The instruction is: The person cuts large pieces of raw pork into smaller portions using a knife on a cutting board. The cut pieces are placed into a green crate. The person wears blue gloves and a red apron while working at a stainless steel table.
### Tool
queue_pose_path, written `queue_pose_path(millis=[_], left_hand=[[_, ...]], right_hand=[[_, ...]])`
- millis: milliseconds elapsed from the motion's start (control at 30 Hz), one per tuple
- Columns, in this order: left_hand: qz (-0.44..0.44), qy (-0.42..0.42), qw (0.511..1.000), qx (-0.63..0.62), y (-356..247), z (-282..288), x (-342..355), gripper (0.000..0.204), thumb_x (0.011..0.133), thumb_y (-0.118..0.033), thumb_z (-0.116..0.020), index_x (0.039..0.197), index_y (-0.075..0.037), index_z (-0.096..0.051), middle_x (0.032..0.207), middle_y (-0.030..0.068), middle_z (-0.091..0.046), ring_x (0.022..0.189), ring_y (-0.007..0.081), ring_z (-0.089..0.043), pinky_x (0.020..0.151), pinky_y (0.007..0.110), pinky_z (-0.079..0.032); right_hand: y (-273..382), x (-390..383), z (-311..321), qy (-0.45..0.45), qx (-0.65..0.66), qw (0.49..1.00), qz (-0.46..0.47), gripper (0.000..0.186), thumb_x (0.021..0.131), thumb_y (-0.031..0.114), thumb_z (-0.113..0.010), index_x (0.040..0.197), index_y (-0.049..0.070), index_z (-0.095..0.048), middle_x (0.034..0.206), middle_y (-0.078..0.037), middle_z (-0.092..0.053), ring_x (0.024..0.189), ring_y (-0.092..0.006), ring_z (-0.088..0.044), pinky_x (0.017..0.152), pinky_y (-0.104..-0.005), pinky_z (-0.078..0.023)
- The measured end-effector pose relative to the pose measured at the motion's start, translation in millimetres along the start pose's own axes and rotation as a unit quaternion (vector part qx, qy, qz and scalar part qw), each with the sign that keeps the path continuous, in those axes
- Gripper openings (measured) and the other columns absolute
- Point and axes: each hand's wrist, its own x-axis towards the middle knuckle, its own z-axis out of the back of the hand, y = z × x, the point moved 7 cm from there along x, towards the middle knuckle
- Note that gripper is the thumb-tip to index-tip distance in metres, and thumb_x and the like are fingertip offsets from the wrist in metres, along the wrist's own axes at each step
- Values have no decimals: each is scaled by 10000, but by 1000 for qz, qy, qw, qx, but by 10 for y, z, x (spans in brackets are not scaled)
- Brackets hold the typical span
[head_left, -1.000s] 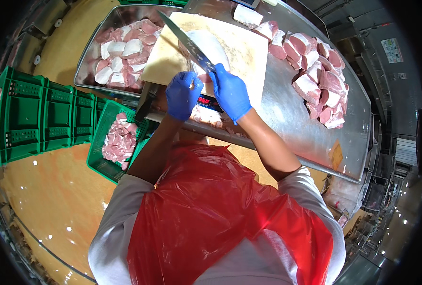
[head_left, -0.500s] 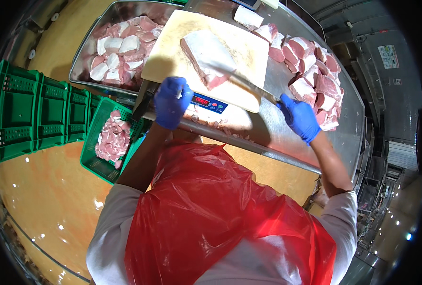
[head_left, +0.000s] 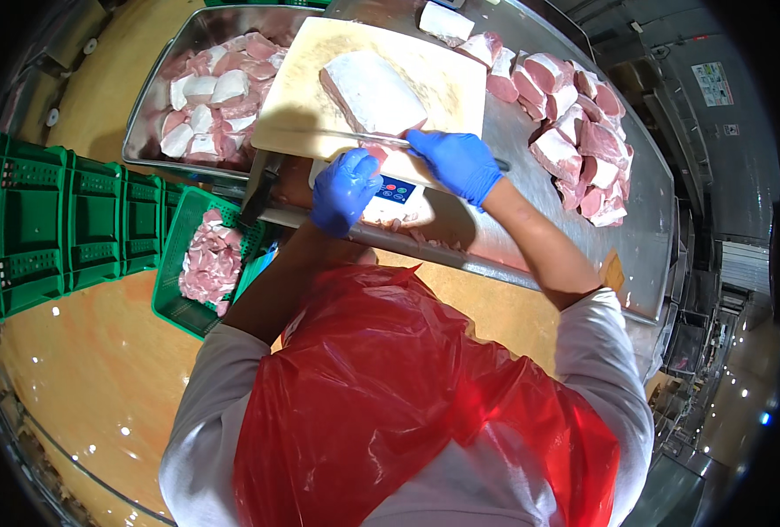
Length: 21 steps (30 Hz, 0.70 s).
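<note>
On the pale cutting board (head_left: 293, 97) lies a block of pink meat (head_left: 372, 92) with a white fat layer on top. My right hand (head_left: 460, 162), in a blue glove, is wrapped round the handle of a long knife (head_left: 363, 137). The blade points left and crosses the near end of the meat. Close below the blade, my blue-gloved left hand (head_left: 344, 191) has its fingers closed at the meat's pink near tip. Partly behind that hand is a digital scale (head_left: 396, 189) at the board's near edge.
A metal tub (head_left: 148, 105) of cut meat stands left of the board. Green crates (head_left: 91, 220) line the left, one green basket (head_left: 174, 299) holding trimmings. Several meat chunks (head_left: 579, 145) are piled on the steel table (head_left: 513, 228) at right. A dark handle (head_left: 260, 198) sticks out near the tub.
My right hand has moved left with the knife, turning the blade more level across the meat's near end. My left hand has shifted right and nearer me, to the meat's tip.
</note>
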Motion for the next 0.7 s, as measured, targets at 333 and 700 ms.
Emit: queue_pose_path(millis=[333,700], left_hand=[[127,-99,973,163,504,1182,-1068,253,760,-39,-729,997,-58,-642,1030,153,-660,920,335,-663,790,398,-560],[136,6,970,203,1020,1847,62,300,924,-112,-632,1211,-34,-665,1130,180,-703,1004,321,-691,897,364,-535]], right_hand=[[-1814,-1375,594,21,-143,989,-40,107,969,196,-591,1025,118,-639,811,-157,-651,689,-372,-641,632,-445,-531],[-600,-1152,-168,-266,525,735,-335,218,1060,252,-534,1120,49,-583,816,-13,-627,662,-91,-596,542,-243,-493]])
